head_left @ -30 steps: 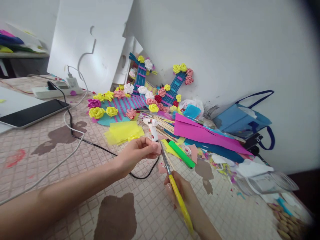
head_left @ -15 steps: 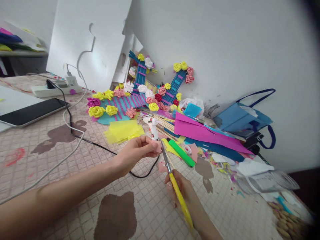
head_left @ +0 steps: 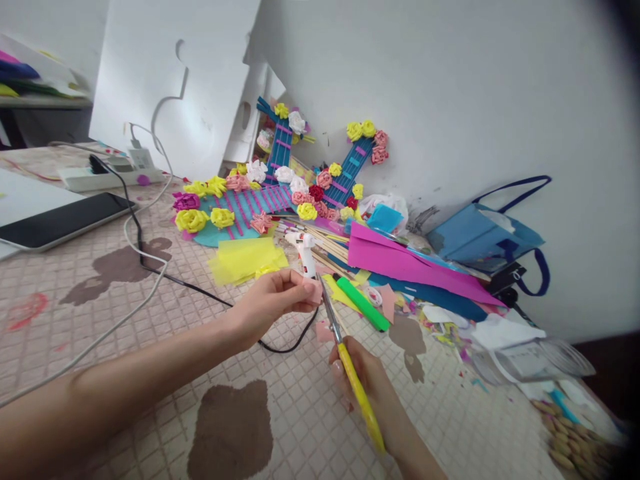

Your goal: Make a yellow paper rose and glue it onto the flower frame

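Two bare hands are raised over the grid-patterned tabletop [head_left: 300, 420]. Nearer, the right hand [head_left: 369, 370] has its grip clamped around the yellow handle of the scissors [head_left: 346, 360], whose metal blades point up and away. At their tips, just beside the blades, is a small pink piece [head_left: 314, 291], pinched between the left hand's [head_left: 267, 300] thumb and fingers; whether the blades touch it, I cannot tell. Beneath the left hand a black cord [head_left: 287, 351] curves across the cover. To the right lies a green stick [head_left: 363, 305]. Just beyond the left hand stands a white glue gun [head_left: 303, 255], with yellow sheets [head_left: 247, 259] to its left and a magenta sheet [head_left: 415, 267] to its right. Farther back, paper flowers trim a blue slatted structure [head_left: 255, 205]; a white board [head_left: 170, 73] leans behind it.
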A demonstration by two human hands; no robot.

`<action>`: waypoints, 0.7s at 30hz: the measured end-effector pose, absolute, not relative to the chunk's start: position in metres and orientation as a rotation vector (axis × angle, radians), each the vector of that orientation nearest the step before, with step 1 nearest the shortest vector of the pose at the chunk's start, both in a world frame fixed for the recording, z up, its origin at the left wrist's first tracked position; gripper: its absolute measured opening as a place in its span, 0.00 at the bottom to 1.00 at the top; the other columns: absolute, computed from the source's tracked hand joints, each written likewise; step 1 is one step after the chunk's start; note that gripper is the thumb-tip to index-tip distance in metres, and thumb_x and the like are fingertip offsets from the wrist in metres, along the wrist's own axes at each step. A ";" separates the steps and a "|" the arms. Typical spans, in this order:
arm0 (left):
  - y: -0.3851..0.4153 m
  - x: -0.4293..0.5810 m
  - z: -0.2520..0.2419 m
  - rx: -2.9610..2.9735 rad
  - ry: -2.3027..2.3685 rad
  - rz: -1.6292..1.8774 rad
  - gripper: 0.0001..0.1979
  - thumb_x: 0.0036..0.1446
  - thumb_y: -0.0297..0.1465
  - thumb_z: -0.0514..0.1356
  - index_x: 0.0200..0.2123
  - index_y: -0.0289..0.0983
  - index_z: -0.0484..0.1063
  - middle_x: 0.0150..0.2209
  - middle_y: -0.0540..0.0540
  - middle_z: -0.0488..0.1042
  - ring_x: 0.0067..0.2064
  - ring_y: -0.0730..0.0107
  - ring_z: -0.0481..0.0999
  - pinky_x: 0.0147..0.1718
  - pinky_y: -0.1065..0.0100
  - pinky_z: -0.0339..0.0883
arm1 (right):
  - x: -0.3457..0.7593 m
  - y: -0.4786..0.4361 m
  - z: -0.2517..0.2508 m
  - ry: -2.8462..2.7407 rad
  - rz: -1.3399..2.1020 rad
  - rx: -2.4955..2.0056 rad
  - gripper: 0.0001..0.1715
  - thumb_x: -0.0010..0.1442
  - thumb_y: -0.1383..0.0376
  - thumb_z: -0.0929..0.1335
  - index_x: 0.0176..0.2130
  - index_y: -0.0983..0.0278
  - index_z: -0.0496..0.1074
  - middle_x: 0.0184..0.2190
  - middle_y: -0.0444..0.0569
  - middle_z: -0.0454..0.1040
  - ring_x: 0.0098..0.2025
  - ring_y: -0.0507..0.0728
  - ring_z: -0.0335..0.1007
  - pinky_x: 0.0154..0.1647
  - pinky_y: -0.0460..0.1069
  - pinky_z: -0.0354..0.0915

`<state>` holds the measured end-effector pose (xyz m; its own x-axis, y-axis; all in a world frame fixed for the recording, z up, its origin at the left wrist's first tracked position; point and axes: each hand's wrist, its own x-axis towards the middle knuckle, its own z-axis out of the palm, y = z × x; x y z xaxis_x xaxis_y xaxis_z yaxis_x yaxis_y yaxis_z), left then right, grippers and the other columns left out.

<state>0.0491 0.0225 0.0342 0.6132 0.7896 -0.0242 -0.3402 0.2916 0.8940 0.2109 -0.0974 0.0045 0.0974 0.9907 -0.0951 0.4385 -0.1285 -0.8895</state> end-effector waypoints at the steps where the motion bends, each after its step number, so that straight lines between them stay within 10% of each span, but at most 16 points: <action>1: 0.022 0.049 0.034 1.016 0.518 0.799 0.10 0.53 0.33 0.63 0.29 0.33 0.68 0.31 0.48 0.75 0.35 0.75 0.73 0.39 0.69 0.67 | 0.211 -0.097 0.004 -1.416 0.995 -1.677 0.15 0.53 0.54 0.67 0.33 0.63 0.65 0.17 0.36 0.55 0.16 0.46 0.49 0.15 0.43 0.52; 21: 0.024 0.048 0.037 0.976 0.524 0.768 0.11 0.52 0.34 0.64 0.29 0.34 0.67 0.30 0.48 0.74 0.34 0.74 0.73 0.38 0.69 0.66 | 0.211 -0.098 0.009 -1.430 0.978 -1.723 0.13 0.54 0.55 0.65 0.31 0.62 0.62 0.19 0.37 0.55 0.17 0.47 0.50 0.15 0.42 0.51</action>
